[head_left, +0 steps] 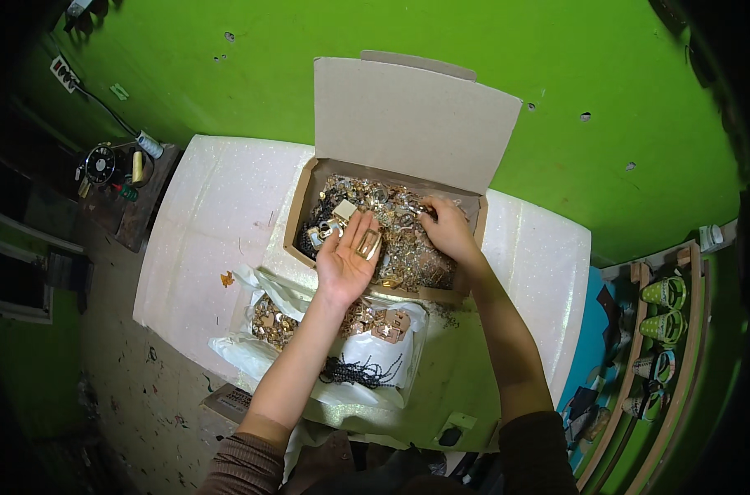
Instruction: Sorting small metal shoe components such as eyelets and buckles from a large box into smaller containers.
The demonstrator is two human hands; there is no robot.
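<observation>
My left hand [344,262] is palm up over the open cardboard box [305,198], fingers stretched out. A gold rectangular buckle [367,243] rests on its fingers. Over the right part of the box, my right hand [448,227] has bent, closed fingers among the loose metal trinkets [412,256]; what they hold, if anything, is too small to make out. Mixed gold and silver jewellery pieces fill the box. Dark beads [319,216] and a pale square piece [345,209] lie at its left side.
Nearer me, a tray lined with white plastic [264,351] holds gold pieces [272,323] and black bead strands [360,371]. The box's raised lid [412,120] stands before the green wall. A wooden rack [631,363] with green shoes [664,309] is at right, a small side table [123,216] at left.
</observation>
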